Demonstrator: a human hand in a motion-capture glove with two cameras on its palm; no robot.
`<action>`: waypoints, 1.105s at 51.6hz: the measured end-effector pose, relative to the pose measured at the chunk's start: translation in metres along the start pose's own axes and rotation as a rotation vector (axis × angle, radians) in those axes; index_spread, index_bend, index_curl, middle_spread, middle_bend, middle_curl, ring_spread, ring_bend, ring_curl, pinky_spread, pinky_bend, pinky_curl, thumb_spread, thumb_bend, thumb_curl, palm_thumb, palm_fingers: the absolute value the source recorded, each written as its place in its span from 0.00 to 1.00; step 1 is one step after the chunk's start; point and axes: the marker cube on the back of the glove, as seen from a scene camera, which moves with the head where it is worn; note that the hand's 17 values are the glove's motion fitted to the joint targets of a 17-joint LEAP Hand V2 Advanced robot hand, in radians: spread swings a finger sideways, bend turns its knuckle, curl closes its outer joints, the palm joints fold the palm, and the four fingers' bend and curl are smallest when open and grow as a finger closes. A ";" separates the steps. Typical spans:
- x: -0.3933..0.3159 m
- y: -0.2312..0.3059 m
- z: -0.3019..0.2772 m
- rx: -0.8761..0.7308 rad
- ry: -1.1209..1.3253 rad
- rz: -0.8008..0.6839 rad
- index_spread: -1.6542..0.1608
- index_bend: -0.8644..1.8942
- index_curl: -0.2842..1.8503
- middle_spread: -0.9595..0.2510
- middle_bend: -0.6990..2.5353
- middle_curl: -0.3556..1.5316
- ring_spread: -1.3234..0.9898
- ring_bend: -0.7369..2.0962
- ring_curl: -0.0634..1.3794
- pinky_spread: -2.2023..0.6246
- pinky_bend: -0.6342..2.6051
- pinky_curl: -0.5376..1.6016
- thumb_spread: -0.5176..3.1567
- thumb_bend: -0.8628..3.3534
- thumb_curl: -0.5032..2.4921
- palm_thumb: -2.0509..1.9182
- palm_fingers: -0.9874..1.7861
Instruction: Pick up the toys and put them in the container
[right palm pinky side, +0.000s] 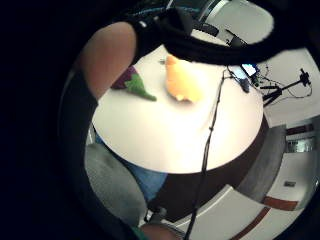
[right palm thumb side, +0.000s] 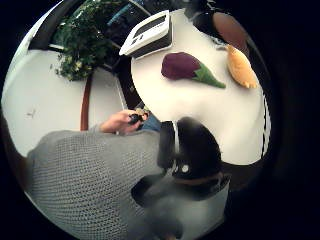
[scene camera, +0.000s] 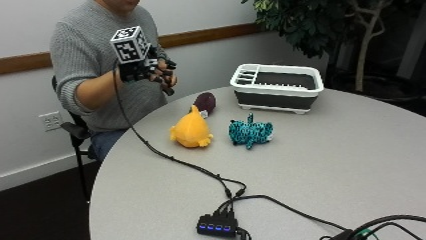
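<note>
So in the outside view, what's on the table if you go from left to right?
Yellow plush toy → purple plush toy → teal plush toy → white-rimmed container. The black-gloved right hand is raised above the table's left edge, holding nothing.

We find no readable words, labels, brands or numbers on anything here, neither on the toys nor the container.

Outside view across table (scene camera: 346, 165); palm views above, sharing it.
</note>
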 end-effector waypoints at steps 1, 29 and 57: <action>-0.003 -0.008 0.000 0.004 -0.006 -0.007 0.71 0.44 0.28 0.64 0.27 0.30 0.51 0.35 0.15 0.80 0.39 0.38 0.55 0.22 0.24 0.52 0.39; -0.042 -0.165 0.066 -0.145 0.103 -0.078 0.71 0.38 0.28 0.65 0.27 0.32 0.51 0.40 0.21 0.79 0.47 0.42 0.54 0.20 0.26 0.52 0.36; -0.022 -0.142 0.195 -0.287 0.136 -0.070 0.72 0.33 0.23 0.66 0.28 0.34 0.49 0.53 0.29 0.77 0.55 0.44 0.52 0.21 0.28 0.55 0.36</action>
